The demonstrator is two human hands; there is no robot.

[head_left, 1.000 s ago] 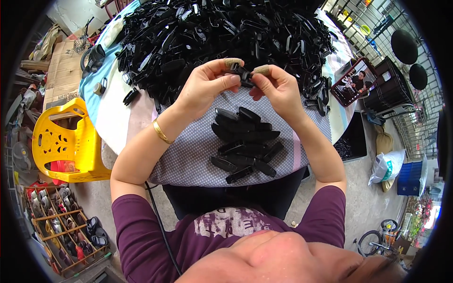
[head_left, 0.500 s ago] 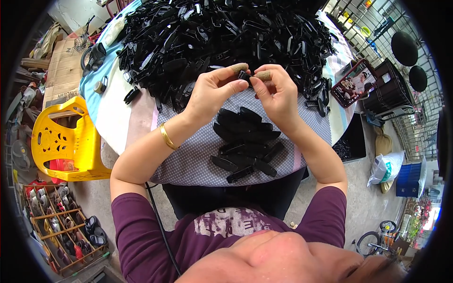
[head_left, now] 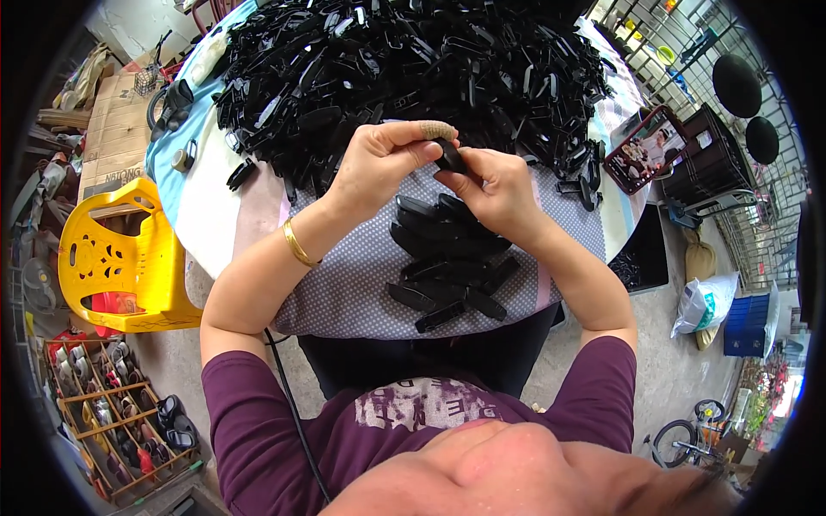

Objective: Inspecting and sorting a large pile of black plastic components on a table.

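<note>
My left hand (head_left: pixel 385 163) and my right hand (head_left: pixel 492 187) meet above the table, both pinching one small black plastic part (head_left: pixel 450 156) between thumbs and fingertips. My left wrist wears a gold bangle (head_left: pixel 296 243). Directly below the hands lies a small group of finished black pieces (head_left: pixel 447 262) on the dotted grey cloth (head_left: pixel 344 292). Beyond the hands a large heap of loose black plastic parts (head_left: pixel 404 64) covers the far side of the table.
A yellow plastic chair (head_left: pixel 116 267) stands at the left, with a wooden crate of bottles (head_left: pixel 120 413) on the floor below it. A phone in a red case (head_left: pixel 644 148) lies at the table's right edge. A black stool (head_left: pixel 705 172) and sacks sit right.
My two hands have drawn closer to me and pressed together on the black part, which was held more spread between them a second ago.
</note>
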